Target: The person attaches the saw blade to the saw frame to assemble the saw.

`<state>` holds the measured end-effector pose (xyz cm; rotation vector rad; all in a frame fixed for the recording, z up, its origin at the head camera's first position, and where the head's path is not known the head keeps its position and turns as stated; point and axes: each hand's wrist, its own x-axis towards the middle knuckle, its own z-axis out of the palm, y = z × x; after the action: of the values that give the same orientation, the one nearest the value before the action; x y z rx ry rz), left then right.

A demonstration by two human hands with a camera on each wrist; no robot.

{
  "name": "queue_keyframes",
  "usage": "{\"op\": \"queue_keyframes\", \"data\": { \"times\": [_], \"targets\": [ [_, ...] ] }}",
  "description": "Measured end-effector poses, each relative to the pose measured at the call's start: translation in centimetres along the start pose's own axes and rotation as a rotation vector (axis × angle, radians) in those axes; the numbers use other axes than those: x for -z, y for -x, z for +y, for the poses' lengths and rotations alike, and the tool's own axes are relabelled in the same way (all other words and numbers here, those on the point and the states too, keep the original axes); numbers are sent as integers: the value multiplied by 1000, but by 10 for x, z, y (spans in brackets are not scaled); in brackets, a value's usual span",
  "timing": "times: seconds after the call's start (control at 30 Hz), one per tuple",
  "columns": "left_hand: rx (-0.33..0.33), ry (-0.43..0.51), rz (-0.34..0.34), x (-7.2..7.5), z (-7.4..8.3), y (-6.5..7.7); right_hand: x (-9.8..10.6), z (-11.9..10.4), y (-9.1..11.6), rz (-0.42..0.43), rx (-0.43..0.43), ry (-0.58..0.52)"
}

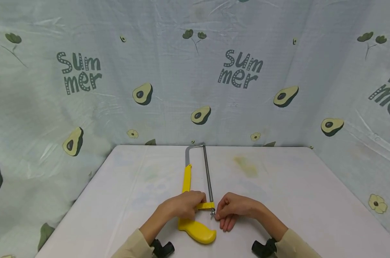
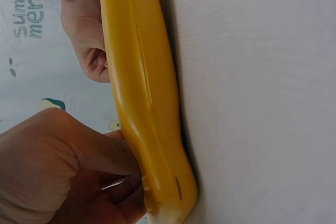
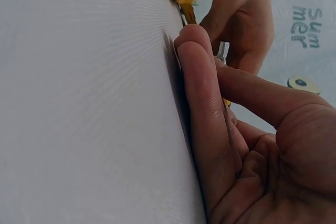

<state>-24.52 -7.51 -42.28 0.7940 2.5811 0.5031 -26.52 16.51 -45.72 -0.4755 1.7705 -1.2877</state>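
Note:
A hacksaw with a yellow handle point(image 1: 199, 232) lies on the white table, its grey frame point(image 1: 187, 156) pointing away from me. My left hand point(image 1: 188, 203) grips the yellow part of the frame just ahead of the handle. Along the right side runs the dark blade point(image 1: 208, 175), ending at a yellow blade holder point(image 1: 206, 205). Behind that holder sits a small silver wing nut point(image 3: 223, 51). My right hand point(image 1: 235, 209) pinches at it with thumb and forefinger, the other fingers resting low by the tabletop. In the left wrist view the handle point(image 2: 142, 77) hides part of both hands.
The white table point(image 1: 278, 186) extends around the saw and has a faint yellowish stain point(image 1: 246, 166) toward the back. A pale curtain point(image 1: 169, 64) printed with avocados and lettering hangs behind and at both sides. Black wrist mounts point(image 1: 264, 248) sit at the sleeves.

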Motion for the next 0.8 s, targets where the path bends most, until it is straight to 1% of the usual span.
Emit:
{"op": "queue_keyframes", "data": {
  "times": [0.2,0.33,0.53,0.8],
  "targets": [
    [-14,-21,6,-1,0,0,1,1,1,-7,16,17],
    [-17,-14,10,-1,1,1,2,0,2,-4,21,21],
    [-15,-13,12,0,-1,-1,2,-1,2,-1,13,21],
    [-33,-14,16,-1,-1,-2,0,-4,5,18,3,36]
  ]
}}
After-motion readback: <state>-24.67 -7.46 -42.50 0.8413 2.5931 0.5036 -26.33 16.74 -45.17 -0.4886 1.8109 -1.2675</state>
